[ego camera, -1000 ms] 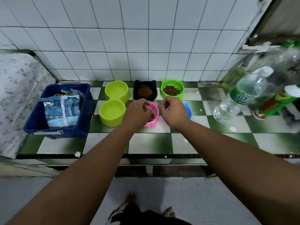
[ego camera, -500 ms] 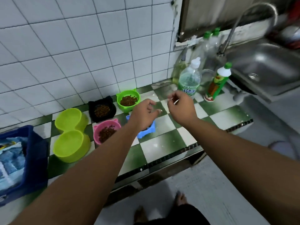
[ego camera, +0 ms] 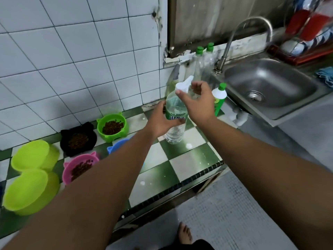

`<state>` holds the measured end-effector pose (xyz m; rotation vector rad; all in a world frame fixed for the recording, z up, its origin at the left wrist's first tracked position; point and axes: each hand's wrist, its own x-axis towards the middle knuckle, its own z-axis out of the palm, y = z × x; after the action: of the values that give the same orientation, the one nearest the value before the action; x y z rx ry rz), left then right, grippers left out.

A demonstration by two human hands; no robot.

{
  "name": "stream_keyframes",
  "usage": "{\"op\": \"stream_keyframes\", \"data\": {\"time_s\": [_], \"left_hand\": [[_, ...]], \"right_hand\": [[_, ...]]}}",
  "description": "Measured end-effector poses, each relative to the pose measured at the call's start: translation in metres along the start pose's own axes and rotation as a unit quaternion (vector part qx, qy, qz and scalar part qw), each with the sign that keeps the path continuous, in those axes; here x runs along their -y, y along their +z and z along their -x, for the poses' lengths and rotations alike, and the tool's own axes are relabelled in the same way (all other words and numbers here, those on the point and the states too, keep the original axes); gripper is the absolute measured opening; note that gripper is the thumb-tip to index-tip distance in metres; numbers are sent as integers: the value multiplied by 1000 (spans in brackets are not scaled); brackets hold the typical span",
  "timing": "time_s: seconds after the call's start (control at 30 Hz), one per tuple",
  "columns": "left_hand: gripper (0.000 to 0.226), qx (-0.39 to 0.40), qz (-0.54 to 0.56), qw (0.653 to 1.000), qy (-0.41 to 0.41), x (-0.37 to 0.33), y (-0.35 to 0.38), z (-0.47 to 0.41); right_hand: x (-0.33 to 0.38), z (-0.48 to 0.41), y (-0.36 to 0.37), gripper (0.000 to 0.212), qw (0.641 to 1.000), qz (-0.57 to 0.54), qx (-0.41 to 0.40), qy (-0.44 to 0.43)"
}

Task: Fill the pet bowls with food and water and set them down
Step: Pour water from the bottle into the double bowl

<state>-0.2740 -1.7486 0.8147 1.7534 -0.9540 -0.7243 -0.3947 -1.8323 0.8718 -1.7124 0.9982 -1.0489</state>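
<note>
Your left hand (ego camera: 160, 121) grips the clear plastic water bottle with the green label (ego camera: 175, 112) around its middle, with the fingers wrapped over the label. Your right hand (ego camera: 198, 103) arches over the top, its thumb and fingertips curled round the white cap (ego camera: 182, 85). The cap is blurred, so you cannot tell how firmly it is pinched.

The bottle is near the back right corner of the green and white checked tiled counter (ego camera: 180, 159), with its top leaning slightly to the right. Its base is low against the tiles, but you cannot tell whether it rests on them.

Along the back edge sit a green cat-eared plastic bowl (ego camera: 115, 136) and a black cat-eared bowl (ego camera: 86, 126), both holding brown kibble. In front of the black one is a pink cat-eared bowl (ego camera: 67, 175), also holding kibble. A blue bowl (ego camera: 117, 146) is mostly hidden behind your left forearm. A lime-yellow double bowl (ego camera: 30, 156) stands towards the left edge.

Past the right edge of the counter is a stainless steel sink (ego camera: 270, 83) with a curved tap (ego camera: 252, 20). A green-capped bottle (ego camera: 220, 94) stands between it and your right hand.
</note>
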Motion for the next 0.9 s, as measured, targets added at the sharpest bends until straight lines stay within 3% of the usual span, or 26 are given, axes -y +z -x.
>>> {"op": "stream_keyframes", "data": {"time_s": [0.13,0.37,0.6,0.9], "left_hand": [[62,7,54,998,40,1,14,-12],[100,5,56,998,3,16,20,-26],[83,24,50,998,-4,19,18,-29],[81,38,46,998,-8,26,9,-32]], "right_hand": [[-7,-10,10,44,999,-22,22,7],[-10,-25,13,29,998,-58,2,-9],[-15,-30,18,30,996,-75,41,-17],[-14,-35,13,40,987,-69,136,-46]]}}
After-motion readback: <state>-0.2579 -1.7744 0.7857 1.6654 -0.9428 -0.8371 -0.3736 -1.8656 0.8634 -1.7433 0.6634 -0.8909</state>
